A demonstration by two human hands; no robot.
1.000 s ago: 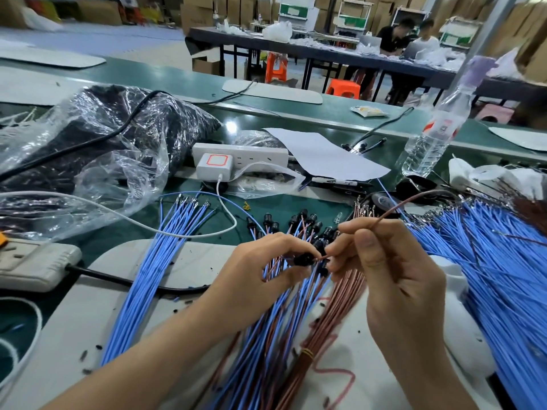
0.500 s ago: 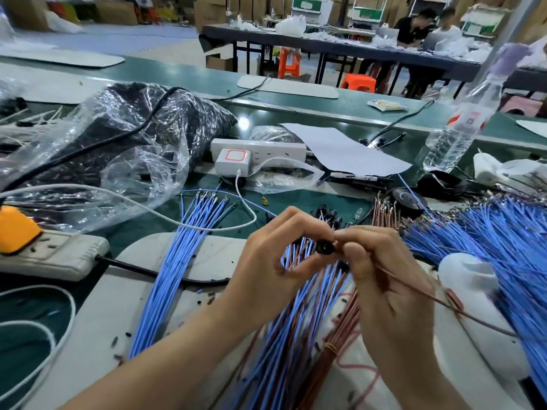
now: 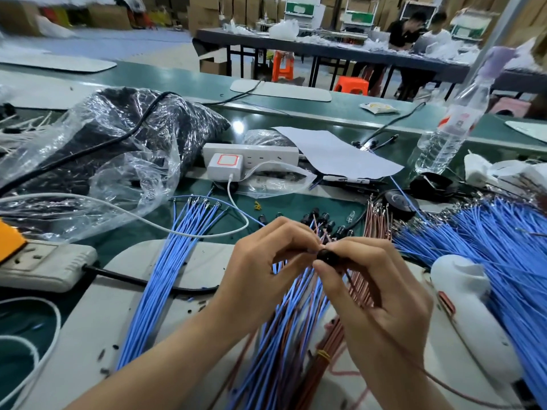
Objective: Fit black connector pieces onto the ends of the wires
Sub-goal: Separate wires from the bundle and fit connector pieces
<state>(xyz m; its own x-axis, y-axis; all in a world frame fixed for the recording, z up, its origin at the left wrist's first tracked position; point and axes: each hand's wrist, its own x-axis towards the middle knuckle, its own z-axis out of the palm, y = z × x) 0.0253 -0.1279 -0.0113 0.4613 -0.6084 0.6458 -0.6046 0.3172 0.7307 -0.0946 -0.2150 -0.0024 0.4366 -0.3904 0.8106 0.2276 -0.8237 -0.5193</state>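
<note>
Above blue wires [image 3: 281, 344], left hand [image 3: 260, 270], right hand [image 3: 376, 294] — pinching black connector [image 3: 325, 256]

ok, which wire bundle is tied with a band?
The brown bundle at bottom centre: a yellow band wraps it. The blue bundle at left and the blue heap at right show no band.

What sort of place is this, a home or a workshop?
Probably a factory wire-assembly line: bundles of blue wires on a green workbench, stacked cardboard boxes behind, a black connector pinched against a brown wire.
</note>
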